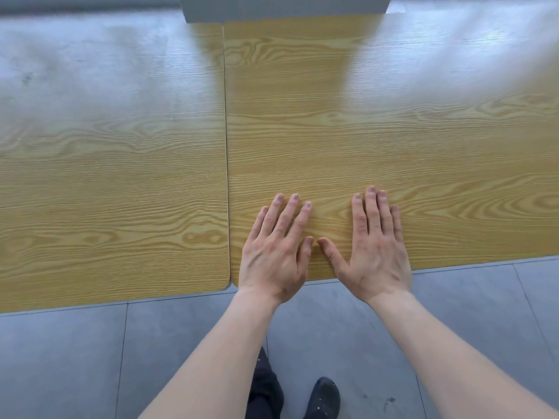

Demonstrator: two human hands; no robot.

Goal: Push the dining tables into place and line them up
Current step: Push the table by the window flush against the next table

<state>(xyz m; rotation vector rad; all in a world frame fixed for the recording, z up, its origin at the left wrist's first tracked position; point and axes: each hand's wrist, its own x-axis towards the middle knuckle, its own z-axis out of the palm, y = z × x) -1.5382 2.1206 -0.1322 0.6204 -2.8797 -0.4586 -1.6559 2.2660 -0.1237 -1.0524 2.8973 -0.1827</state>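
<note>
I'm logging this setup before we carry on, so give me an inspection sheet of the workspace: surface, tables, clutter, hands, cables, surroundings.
Surface: grey tiled floor, some dark specks.
Job's things: left table and right table side by side, thin seam between; near edges look slightly offset at the corners.
Clutter: nothing seen on the tabletops.
Grippers: left hand and right hand flat on the right table near its front edge, fingers spread, holding nothing.
Cables: nothing seen.
Surroundings: grey pillar beyond the tables; dark shoe below.

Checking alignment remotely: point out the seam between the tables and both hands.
seam [226, 146], head view, mid-length of the gap.
left hand [273, 252], head view, back of hand.
right hand [373, 252], head view, back of hand.
</note>
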